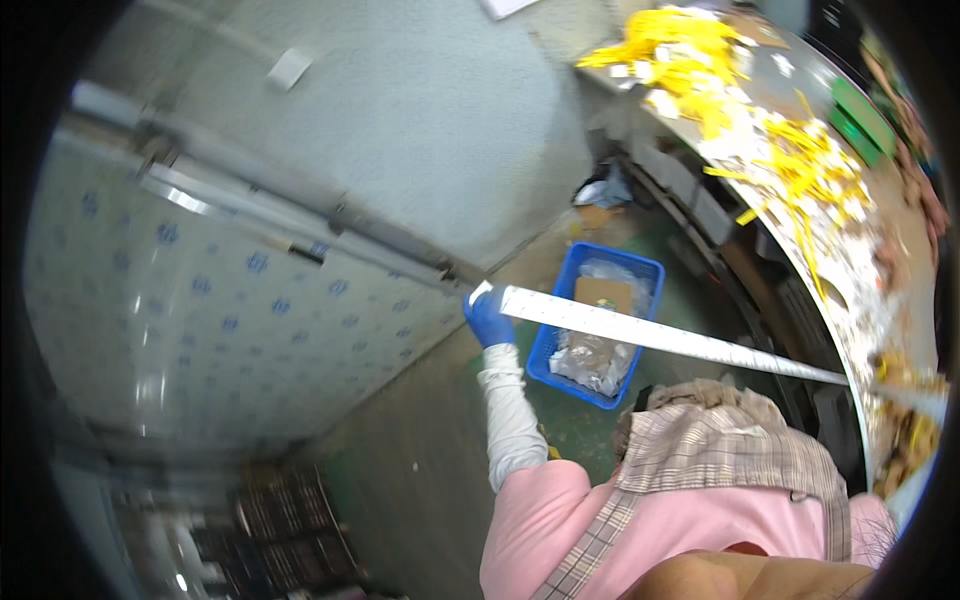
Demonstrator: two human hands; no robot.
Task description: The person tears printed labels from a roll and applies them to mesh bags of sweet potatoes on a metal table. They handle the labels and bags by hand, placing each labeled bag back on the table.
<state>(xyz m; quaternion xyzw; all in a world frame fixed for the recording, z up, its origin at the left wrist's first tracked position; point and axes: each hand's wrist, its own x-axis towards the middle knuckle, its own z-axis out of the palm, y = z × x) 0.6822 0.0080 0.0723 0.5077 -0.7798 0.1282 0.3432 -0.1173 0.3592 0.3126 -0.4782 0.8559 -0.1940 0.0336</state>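
My left hand (490,318), in a blue glove below a white sleeve, is closed round the near end of a long white strip (600,320) with faint marks along it. From there the strip stretches right, above a blue plastic basket (540,352), to the edge of the curved worktable (858,425). Clear plastic bags and brown cardboard lie in the basket. Beyond my right shoulder shows a pale sleeve (908,492). Near the strip's far end is a pale blurred shape (915,400); whether it is my right hand, and how its fingers stand, I cannot make out.
Yellow strips (690,55) and white pieces are heaped along the worktable, with a green tray (860,122) at its far side. Other people's arms (920,190) reach in there. A patterned wall panel (240,290) with a metal rail (310,205) stands on the left.
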